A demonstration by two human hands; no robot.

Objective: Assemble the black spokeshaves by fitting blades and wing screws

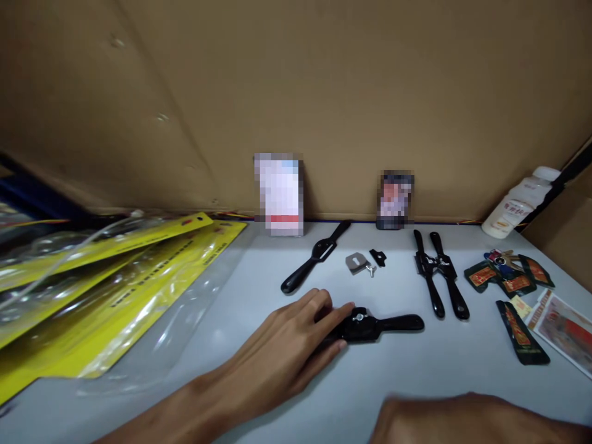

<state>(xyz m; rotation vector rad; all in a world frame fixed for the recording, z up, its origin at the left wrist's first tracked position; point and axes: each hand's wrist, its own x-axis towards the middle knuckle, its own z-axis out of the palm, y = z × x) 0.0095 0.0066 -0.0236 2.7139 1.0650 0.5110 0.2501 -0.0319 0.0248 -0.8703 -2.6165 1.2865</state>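
On the table lies a black spokeshave [363,328], its right handle pointing right. My left hand [303,333] is closed over its left handle, with fingertips against the body beside the small metal screw. My right hand [472,419] shows only as a blurred back at the bottom edge; its fingers are out of sight. Beyond the left hand lies a bare spokeshave body [319,251]. To the right of that are a grey blade [356,263], a small silver thumbscrew [370,269] and a black cap piece [378,256], all lying loose. Two assembled spokeshaves [437,271] lie side by side farther right.
Yellow cards in clear plastic packaging [152,277] spread over the left side. Two pixelated upright screens [280,194] lean on the cardboard wall [333,98]. At the right are a white bottle [520,203], keys [509,259], dark packets [522,333] and a picture packet [564,327].
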